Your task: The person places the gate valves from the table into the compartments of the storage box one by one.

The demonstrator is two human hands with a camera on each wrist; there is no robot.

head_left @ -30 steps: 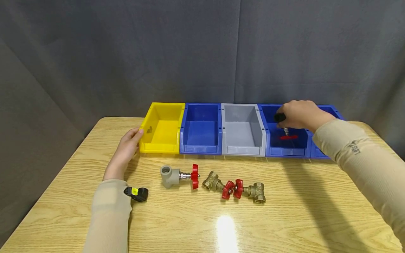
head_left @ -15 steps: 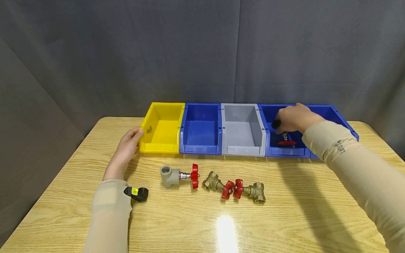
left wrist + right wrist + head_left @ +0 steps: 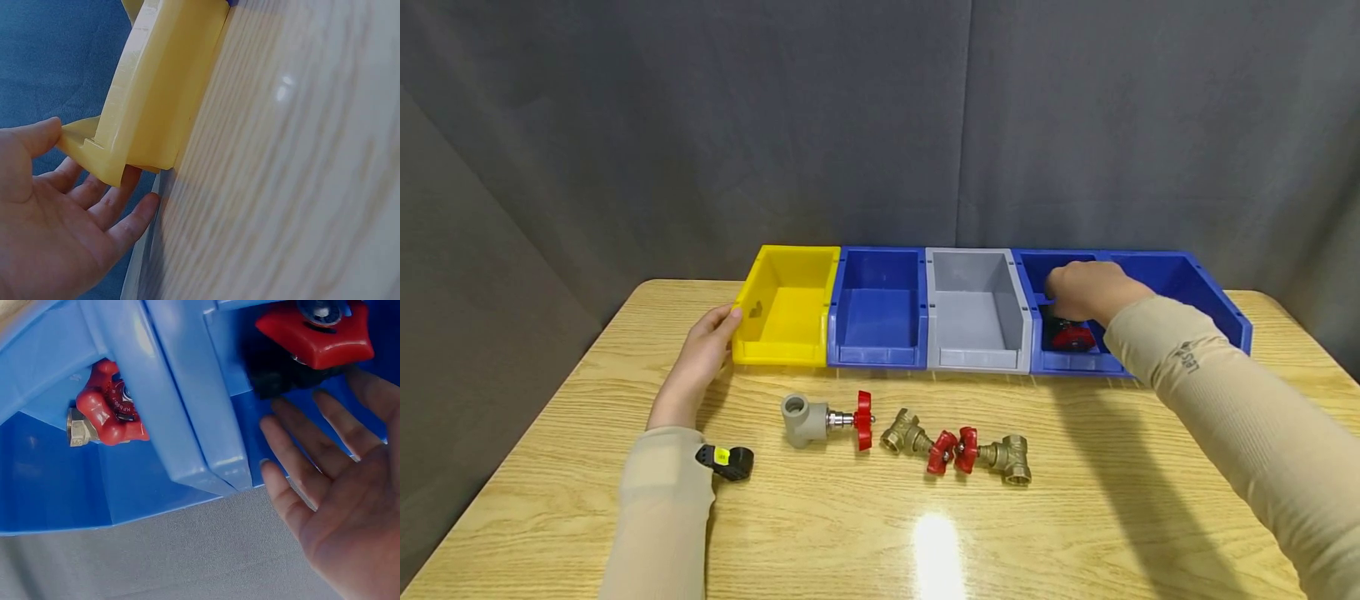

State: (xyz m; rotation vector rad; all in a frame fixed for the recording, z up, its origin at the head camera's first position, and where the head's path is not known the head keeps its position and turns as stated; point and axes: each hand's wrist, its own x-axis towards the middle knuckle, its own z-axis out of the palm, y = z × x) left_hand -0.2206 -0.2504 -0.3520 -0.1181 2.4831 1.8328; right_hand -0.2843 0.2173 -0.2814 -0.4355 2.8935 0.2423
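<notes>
Black valve with a red handwheel (image 3: 315, 347) sits at the loosely straight fingers (image 3: 306, 434) of the right hand (image 3: 344, 494), lower in the second-from-right blue plastic bin (image 3: 1071, 362) than a second ago, so basically placed, I'd guess; relaxed left hand (image 3: 67, 222) touches the yellow plastic bin (image 3: 162, 87).

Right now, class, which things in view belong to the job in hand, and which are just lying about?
Seemingly the job: right hand; black valve; left hand; yellow bin; four other bins; grey valve; two brass valves; valve in the rightmost bin.

Just around it: table; curtain. Nothing loose looks unrelated.
</notes>
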